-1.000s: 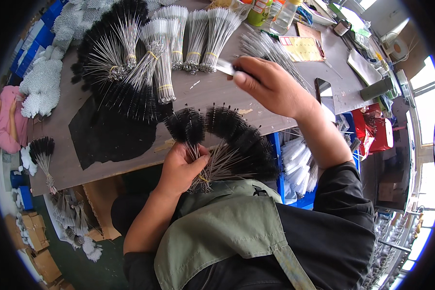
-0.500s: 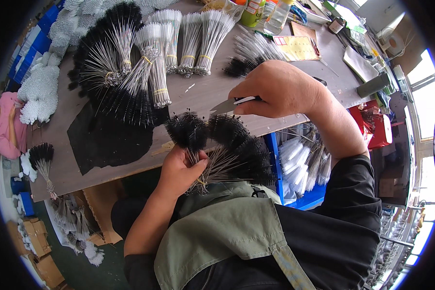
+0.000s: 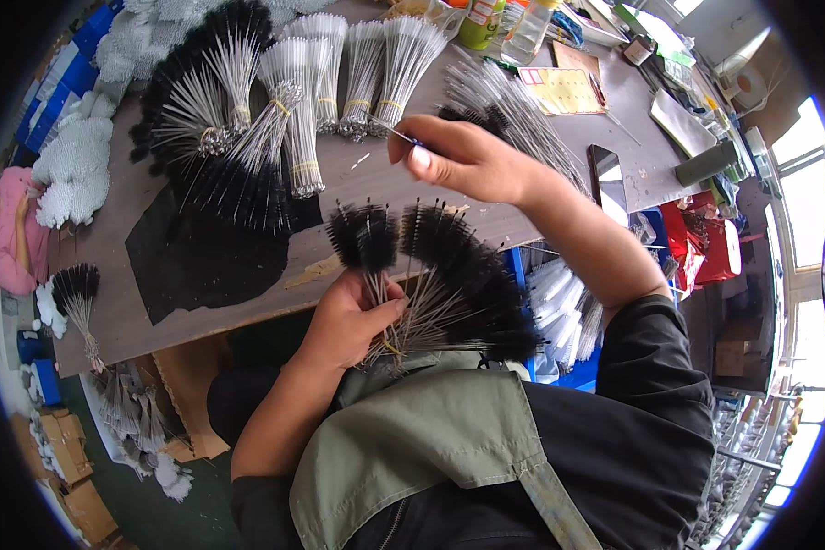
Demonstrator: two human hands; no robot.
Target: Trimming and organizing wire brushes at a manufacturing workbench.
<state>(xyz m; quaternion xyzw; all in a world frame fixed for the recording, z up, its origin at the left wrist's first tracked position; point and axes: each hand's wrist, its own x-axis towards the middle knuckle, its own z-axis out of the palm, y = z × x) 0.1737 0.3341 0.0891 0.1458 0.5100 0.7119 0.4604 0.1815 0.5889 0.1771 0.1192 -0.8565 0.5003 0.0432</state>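
My left hand (image 3: 344, 321) is closed around the wire stems of a small clump of black-bristled wire brushes (image 3: 362, 236), bristle ends up. Beside it a larger fan of black brushes (image 3: 481, 298) spreads across my lap, its stems gathered by a yellow band near my left wrist. Above the table my right hand (image 3: 472, 163) grips a small bladed cutting tool (image 3: 387, 128). Its thin blade points left and is seen nearly edge-on; most of the handle is hidden in my fingers. The tool is apart from the brushes.
Banded bundles of white-tipped brushes (image 3: 403, 73) and black brushes (image 3: 188, 128) lie on the table beside a black cloth (image 3: 202, 261). Loose brushes (image 3: 513, 105) and a phone (image 3: 607, 179) lie to the right. A blue bin (image 3: 577, 376) stands below; a person (image 3: 16, 229) sits far left.
My right hand has moved left and up with the cutting tool, away from the brush tips, uncovering the phone. The brushes in my left hand have shifted slightly right and spread a little.
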